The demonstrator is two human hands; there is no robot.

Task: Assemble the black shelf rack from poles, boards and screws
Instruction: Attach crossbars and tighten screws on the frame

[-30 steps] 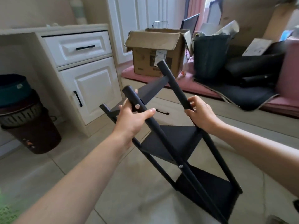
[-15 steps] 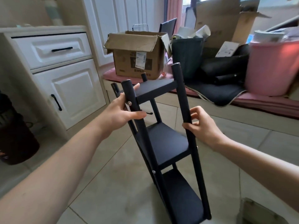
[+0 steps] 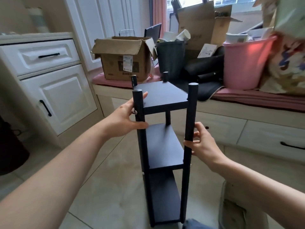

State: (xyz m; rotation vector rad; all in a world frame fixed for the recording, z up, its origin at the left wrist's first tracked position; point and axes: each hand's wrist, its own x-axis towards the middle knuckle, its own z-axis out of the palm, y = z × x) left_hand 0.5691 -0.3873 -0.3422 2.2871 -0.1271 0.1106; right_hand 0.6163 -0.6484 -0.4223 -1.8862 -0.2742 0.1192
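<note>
Fingers of my left hand [image 3: 123,120] wrap the near-left pole [image 3: 140,123] just below the top board [image 3: 162,95]: thumb across the front, the other fingertips showing past the pole beside the board's edge. A screw [image 3: 135,112] sits in that pole right by my palm. I read this as a firm grip.

Between my hands the rack [image 3: 165,146] stands upright on the tiled floor [image 3: 105,187], three boards stacked one above another between four poles, the two far pole tops poking up behind the top board.

My right hand [image 3: 203,146] holds the near-right pole [image 3: 189,129] lower down, about level with the middle board [image 3: 165,147]. Thumb presses the front of the pole, and the fingers curl behind it, loosely, with gaps between them.

Off to the left I see a white cabinet [image 3: 54,96]; behind the rack a cardboard box [image 3: 122,58] on a bench, and to the right a pink bucket [image 3: 245,63].
</note>
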